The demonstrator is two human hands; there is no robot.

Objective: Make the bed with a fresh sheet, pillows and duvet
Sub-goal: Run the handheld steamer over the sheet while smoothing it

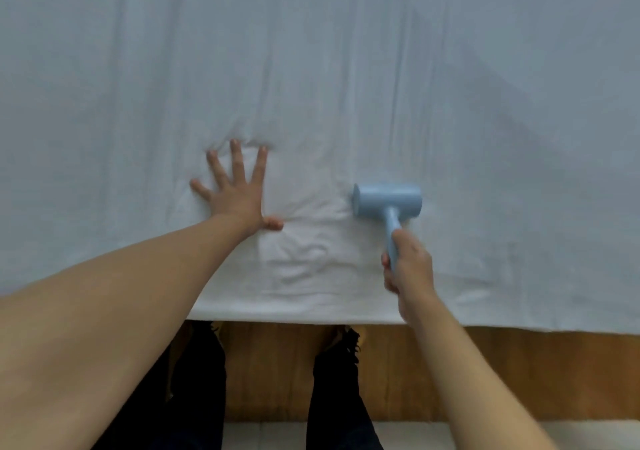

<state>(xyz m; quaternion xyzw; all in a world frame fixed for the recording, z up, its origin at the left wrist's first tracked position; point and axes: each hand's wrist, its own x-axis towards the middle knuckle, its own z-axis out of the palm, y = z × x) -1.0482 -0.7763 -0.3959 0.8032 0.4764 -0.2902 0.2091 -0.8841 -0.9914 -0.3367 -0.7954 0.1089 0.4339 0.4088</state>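
White sheet (346, 68) | L hand (235, 193) splayed flat | R hand (408, 269) grips blue roller (388, 200)

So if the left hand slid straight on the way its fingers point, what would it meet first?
Nothing but more sheet, as far as the picture shows. The left hand lies flat with fingers spread, pointing away across the bed; only wrinkled white fabric lies ahead. The blue roller sits off to its right, out of that line.

Wooden bed frame (485, 373), pale tiled floor (277, 435)

Bedroom: white-sheeted bed (311, 68)
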